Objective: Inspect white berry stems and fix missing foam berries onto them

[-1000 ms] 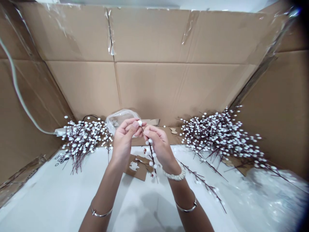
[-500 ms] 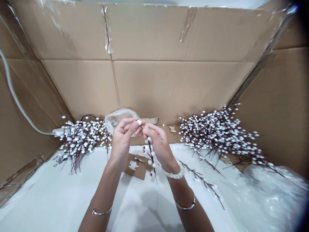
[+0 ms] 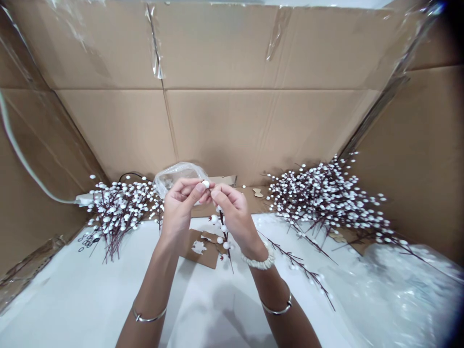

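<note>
Both of my hands are raised together at the middle of the view, holding a dark twig with white berries (image 3: 224,232). My left hand (image 3: 178,205) pinches a single white berry (image 3: 206,184) at the twig's tip between finger and thumb. My right hand (image 3: 234,210) grips the twig just below that tip, and the lower berries hang beneath it. A brown cardboard piece with a white cut-out shape (image 3: 200,247) lies on the table under my hands, partly covered by the twig.
Large heaps of white-berried twigs lie left (image 3: 118,217) and right (image 3: 326,198) on a white table (image 3: 217,309). Behind stand a clear plastic bag (image 3: 176,176) and cardboard walls (image 3: 217,125). Loose twig (image 3: 300,268), bubble wrap (image 3: 406,290), small black rings (image 3: 87,240) and a white cable (image 3: 21,154) lie about.
My hands have stayed on the twig in the same pinch. The whole scene has shifted slightly left and up in the view, and the twig's lower end has tilted a little.
</note>
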The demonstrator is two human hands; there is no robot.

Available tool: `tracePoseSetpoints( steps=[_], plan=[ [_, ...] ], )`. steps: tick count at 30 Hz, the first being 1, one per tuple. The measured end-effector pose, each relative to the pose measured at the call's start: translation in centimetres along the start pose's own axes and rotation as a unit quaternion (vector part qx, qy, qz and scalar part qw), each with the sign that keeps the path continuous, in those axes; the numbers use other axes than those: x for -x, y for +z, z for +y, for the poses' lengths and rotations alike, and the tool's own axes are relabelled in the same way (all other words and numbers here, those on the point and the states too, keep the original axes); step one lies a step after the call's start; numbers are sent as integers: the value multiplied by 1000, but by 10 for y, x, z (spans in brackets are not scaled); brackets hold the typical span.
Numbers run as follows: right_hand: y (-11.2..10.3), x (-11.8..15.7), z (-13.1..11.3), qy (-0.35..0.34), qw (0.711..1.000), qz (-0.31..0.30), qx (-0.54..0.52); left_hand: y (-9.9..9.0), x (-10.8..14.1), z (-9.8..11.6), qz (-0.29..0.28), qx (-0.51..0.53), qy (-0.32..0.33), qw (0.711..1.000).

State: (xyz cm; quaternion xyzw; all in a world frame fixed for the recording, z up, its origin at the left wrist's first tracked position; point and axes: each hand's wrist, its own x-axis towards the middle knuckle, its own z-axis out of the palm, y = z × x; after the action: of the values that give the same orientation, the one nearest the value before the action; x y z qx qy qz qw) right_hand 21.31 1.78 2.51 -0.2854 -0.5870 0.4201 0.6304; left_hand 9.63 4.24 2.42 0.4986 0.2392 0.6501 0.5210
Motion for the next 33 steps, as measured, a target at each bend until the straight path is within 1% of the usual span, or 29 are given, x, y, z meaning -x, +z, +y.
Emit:
tracePoseSetpoints(
  steps=[6,16,22,26,28,29,31,33],
  plan=[
    [0,1,1,-11,1000,4,20,-2,-1,1,6,-4,-4,1000],
    [2,1,3,-24,1000,-1,18,-6,-4,1,-8,-9,3,1000],
    [1,0,6,-39,999,-4,16,-10,-5,2,-20,-37,12,999],
    [1,-1,7,-34,999,-8,10,-9,-4,1,-28,-51,20,998],
    [1,-2,6,-28,1000,7,-9,-9,-3,1,-55,-49,15,997],
    [0,-2,5,-20,999,20,-34,-9,-2,2,-80,-50,8,996],
    [-4,-3,2,-5,993,56,-107,-11,-1,3,-153,-78,-28,985],
    [-12,-5,-3,12,977,101,-187,-14,0,4,-246,-128,-95,956]
  ],
)
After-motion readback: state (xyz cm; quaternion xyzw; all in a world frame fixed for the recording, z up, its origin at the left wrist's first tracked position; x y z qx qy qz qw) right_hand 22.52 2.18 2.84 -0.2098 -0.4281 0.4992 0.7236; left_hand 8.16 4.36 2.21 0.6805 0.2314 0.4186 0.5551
